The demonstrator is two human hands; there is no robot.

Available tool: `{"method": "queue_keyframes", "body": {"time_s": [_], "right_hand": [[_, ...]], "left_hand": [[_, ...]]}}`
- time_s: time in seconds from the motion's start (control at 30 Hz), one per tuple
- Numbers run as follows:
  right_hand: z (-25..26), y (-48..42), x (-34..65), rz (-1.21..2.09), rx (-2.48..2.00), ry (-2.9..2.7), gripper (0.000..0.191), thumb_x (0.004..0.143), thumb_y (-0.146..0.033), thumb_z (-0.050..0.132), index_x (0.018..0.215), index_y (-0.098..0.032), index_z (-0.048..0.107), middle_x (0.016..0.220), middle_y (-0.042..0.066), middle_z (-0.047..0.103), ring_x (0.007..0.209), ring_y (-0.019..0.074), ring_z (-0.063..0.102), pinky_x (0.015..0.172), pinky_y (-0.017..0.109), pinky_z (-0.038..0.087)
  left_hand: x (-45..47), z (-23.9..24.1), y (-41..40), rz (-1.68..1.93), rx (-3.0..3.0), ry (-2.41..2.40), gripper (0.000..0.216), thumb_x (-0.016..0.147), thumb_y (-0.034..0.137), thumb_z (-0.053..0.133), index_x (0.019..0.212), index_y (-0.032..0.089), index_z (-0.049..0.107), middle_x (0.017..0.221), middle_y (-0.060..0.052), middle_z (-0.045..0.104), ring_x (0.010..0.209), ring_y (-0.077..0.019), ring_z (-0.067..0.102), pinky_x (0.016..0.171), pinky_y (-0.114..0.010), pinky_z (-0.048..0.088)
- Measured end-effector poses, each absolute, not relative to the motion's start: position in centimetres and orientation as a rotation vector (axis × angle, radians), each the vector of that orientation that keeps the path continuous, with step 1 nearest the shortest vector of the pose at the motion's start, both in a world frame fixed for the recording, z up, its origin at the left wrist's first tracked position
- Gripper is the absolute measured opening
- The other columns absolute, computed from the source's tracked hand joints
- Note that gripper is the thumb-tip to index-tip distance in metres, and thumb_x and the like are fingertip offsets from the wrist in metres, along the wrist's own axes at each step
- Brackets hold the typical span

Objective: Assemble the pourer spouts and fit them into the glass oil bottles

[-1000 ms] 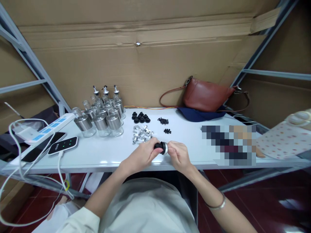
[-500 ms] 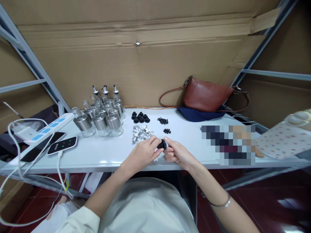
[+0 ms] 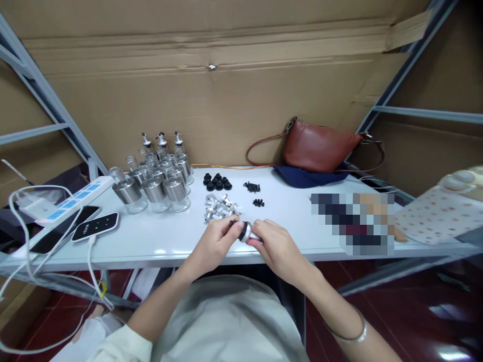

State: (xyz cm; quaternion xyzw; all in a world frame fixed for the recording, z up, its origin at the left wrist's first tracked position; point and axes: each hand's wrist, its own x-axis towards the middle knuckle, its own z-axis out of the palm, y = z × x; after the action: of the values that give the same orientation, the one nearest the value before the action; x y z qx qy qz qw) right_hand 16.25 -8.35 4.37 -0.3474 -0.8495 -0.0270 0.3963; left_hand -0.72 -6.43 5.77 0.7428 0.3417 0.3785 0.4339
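Black-and-silver fitting (image 3: 247,232) sits above the desk's (image 3: 143,236) near edge, my left fingers (image 3: 231,234) closed on its black end, my right fingers (image 3: 264,230) gripping the silver end. Loose silver parts (image 3: 220,207) lie just beyond, then black stoppers (image 3: 217,182); bottles (image 3: 154,191) crowd left; brown bag (image 3: 320,147) rests on blue cap (image 3: 307,177), back right.

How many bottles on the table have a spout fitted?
3, at the back of the group: a left bottle, a middle bottle and a right bottle. The front bottles partly hide their lower parts.
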Motion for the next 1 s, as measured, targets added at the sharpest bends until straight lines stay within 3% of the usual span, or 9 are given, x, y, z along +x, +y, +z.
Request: {"method": "queue_keyframes", "body": {"time_s": [0.17,0.3,0.43,0.67,0.83,1.0], "right_hand": [[4.2,-7.9,16.5,-0.484,-0.781,-2.192,0.024,0.096,-0.023,0.039,0.079,-0.015,0.053,0.063,0.002,0.051,0.057,0.0147,0.043,0.059,0.027,0.033],[4.0,-7.6,17.3,-0.439,-0.663,-2.165,0.026,0.097,-0.025,0.035,0.082,-0.015,0.054,0.06,0.002,0.049,0.056,0.015,0.041,0.059,0.028,0.032],[4.0,-7.8,17.5,-0.266,-0.649,-2.106,0.038,0.097,-0.034,0.031,0.07,-0.018,0.051,0.055,0.001,0.043,0.05,0.0139,0.035,0.054,0.029,0.028],[4.5,-8.5,17.1,0.572,-1.04,-1.908,0.045,0.092,-0.05,0.036,0.059,-0.02,0.041,0.049,-0.006,0.027,0.042,0.0084,0.026,0.046,0.025,0.021],[4.0,-7.0,17.4,1.258,-1.061,-1.6,0.057,0.079,-0.068,0.046,0.05,-0.022,0.028,0.044,-0.008,0.02,0.04,0.0057,0.016,0.041,0.024,0.013],[3.2,-5.6,17.8,1.779,-1.01,-1.282,0.058,0.068,-0.066,0.06,0.049,-0.022,0.026,0.039,-0.012,0.019,0.036,0.0023,0.008,0.036,0.021,0.006]], "left_hand": [[-1.1,5.5,-6.1,0.802,1.739,0.828,0.043,0.091,0.049,0.033,0.061,0.018,0.033,0.052,0.007,0.026,0.047,-0.0066,0.022,0.046,-0.023,0.02],[-1.0,5.4,-6.6,0.744,1.733,0.72,0.04,0.09,0.053,0.035,0.069,0.019,0.035,0.055,0.007,0.03,0.049,-0.0071,0.026,0.047,-0.021,0.025],[-0.9,6.0,-6.9,0.716,1.933,0.706,0.037,0.093,0.049,0.029,0.073,0.019,0.035,0.059,0.005,0.034,0.052,-0.009,0.033,0.051,-0.022,0.03],[-0.8,5.7,-6.2,0.655,2.369,0.873,0.019,0.095,0.031,0.03,0.092,0.018,0.044,0.079,-0.002,0.054,0.07,-0.0154,0.053,0.065,-0.027,0.042],[-0.2,4.5,-5.5,0.594,2.808,1.042,0.017,0.096,0.027,0.031,0.094,0.018,0.045,0.089,-0.005,0.055,0.075,-0.0186,0.057,0.068,-0.031,0.047],[0.1,3.5,-4.6,0.553,2.988,1.089,0.018,0.097,0.027,0.03,0.1,0.018,0.045,0.095,-0.005,0.055,0.074,-0.0176,0.059,0.068,-0.032,0.049]]}}
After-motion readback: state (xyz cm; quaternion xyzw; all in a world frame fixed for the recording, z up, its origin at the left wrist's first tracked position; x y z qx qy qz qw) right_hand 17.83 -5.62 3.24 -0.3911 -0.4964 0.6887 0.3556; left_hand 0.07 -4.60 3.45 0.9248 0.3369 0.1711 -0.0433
